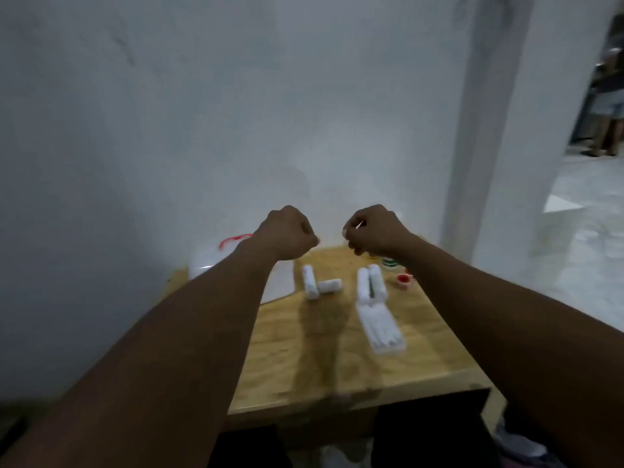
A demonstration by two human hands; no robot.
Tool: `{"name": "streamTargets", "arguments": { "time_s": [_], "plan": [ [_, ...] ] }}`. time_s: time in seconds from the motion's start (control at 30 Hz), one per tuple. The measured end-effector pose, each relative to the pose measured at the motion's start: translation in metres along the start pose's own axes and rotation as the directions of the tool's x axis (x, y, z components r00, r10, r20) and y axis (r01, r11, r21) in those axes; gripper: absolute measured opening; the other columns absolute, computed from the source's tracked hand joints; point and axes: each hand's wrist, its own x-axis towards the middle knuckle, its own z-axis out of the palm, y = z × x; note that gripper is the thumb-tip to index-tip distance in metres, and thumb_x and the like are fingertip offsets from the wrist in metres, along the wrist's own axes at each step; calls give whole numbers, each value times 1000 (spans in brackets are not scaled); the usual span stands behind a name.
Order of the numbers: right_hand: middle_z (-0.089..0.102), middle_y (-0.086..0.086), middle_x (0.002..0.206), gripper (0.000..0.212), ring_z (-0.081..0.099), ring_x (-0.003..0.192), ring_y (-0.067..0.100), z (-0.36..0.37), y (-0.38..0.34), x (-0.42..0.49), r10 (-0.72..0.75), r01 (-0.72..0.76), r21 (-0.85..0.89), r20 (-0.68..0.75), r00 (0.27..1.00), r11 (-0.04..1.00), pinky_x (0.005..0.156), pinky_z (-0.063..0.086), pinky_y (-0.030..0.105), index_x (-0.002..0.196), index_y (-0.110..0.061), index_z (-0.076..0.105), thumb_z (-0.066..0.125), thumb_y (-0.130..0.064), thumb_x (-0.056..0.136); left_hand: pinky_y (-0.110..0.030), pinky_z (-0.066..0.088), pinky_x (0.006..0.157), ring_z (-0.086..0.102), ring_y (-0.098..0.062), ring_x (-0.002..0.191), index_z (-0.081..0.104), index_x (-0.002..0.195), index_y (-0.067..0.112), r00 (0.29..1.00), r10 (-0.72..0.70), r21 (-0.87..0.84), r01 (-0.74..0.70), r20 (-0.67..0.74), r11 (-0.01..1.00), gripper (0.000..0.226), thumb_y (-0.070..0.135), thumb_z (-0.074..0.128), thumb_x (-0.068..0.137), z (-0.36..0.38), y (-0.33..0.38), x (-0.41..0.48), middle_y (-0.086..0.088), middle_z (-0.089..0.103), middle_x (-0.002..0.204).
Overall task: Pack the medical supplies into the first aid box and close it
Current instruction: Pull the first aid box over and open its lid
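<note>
Both my arms stretch out over a small wooden table [337, 359]. My left hand [287, 233] is a closed fist above the table's back edge. My right hand [373, 229] is also curled shut, with a thin white sliver showing at its fingers; I cannot tell what that sliver is. A clear first aid box [209, 261] with a red handle sits at the back left, mostly behind my left forearm. White gauze rolls [319, 285] lie mid-table, two more rolls [371, 285] to their right, and a flat white pack [381, 329] nearer me.
Small red-capped [403, 280] and green-capped [390, 263] containers stand at the table's back right. A white wall rises behind the table. A person [607, 96] stands in the doorway at far right. Tiled floor lies right of the table.
</note>
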Motion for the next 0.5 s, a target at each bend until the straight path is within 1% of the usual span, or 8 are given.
{"name": "streamTargets", "arguments": {
  "time_s": [0.07, 0.13, 0.2, 0.27, 0.33, 0.37, 0.43, 0.5],
  "plan": [
    [76, 16, 82, 16, 72, 62, 21, 30, -18, 8, -11, 10, 25, 55, 998, 1000, 44, 49, 20, 92, -5, 71, 62, -18, 89, -31, 56, 84, 70, -20, 91, 75, 81, 23, 995, -52, 22, 54, -87, 998, 10, 31, 71, 85, -15, -39, -4, 1, 76, 94],
    [75, 16, 83, 20, 75, 68, 25, 59, -33, 15, -12, 9, 36, 93, 996, 999, 49, 54, 26, 94, -5, 71, 63, -23, 90, -35, 57, 84, 69, -22, 93, 75, 85, 22, 980, -115, 34, 123, -164, 992, 13, 30, 66, 85, -28, -75, -9, 2, 76, 96],
    [75, 16, 84, 29, 76, 71, 27, 85, -42, 22, 16, -21, 40, 133, 991, 999, 53, 59, 31, 95, -3, 69, 63, -31, 92, -36, 56, 87, 67, -24, 100, 75, 97, 22, 959, -157, 57, 175, -234, 983, 18, 32, 63, 88, -37, -106, -12, 0, 74, 106],
    [73, 17, 84, 39, 75, 70, 28, 109, -46, 28, 62, -70, 42, 153, 986, 997, 55, 62, 36, 92, 0, 65, 62, -39, 92, -35, 51, 90, 63, -26, 112, 71, 114, 19, 947, -182, 76, 209, -263, 975, 29, 34, 64, 91, -39, -135, -13, -4, 69, 121],
    [69, 14, 87, 43, 74, 65, 26, 129, -46, 36, 106, -114, 66, 113, 988, 991, 45, 57, 32, 91, -2, 57, 61, -45, 91, -36, 47, 94, 59, -27, 120, 64, 128, 17, 947, -216, 80, 241, -236, 967, 40, 38, 64, 94, -36, -158, -12, -8, 63, 133],
    [65, 13, 91, 42, 74, 67, 26, 136, -45, 39, 131, -138, 96, 82, 988, 986, 42, 54, 29, 96, -5, 52, 61, -46, 90, -35, 46, 95, 58, -28, 121, 63, 130, 17, 948, -226, 74, 247, -223, 966, 42, 39, 63, 95, -33, -167, -12, -9, 61, 137],
    [59, 11, 102, 44, 71, 76, 28, 146, -46, 45, 176, -180, 157, 42, 984, 971, 44, 55, 30, 111, -9, 46, 62, -44, 90, -33, 44, 92, 58, -28, 120, 64, 129, 18, 949, -222, 59, 241, -225, 969, 43, 45, 62, 95, -29, -179, -11, -9, 59, 136],
    [57, 12, 112, 48, 69, 83, 31, 153, -47, 52, 211, -210, 223, 17, 977, 952, 50, 61, 37, 120, -10, 42, 63, -41, 90, -34, 46, 89, 60, -27, 115, 69, 122, 22, 949, -193, 85, 220, -251, 972, 44, 52, 63, 91, -29, -183, -11, -9, 61, 128]
  ]
}}
